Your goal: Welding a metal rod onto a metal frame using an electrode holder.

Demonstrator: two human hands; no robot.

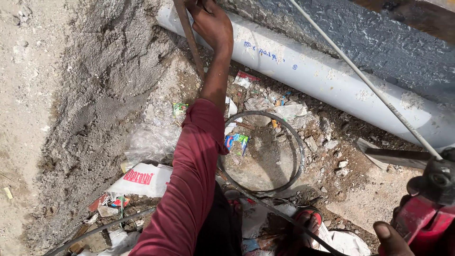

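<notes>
A: Where's the left hand (211,21)?
B: Up top, fingers clamped round a rusty steel bar (189,38) beside the grey pipe (332,80).
A: And the right hand (391,239)?
B: Lower corner, wrapped on a red tool (426,213).

Rusty flat metal bar (189,38): thin, brown, steeply tilted from top edge down to the rubble beside the grey pipe. Red power tool (426,213): black head, lower right corner, tilted, thin steel rod running from it up-left.
</notes>
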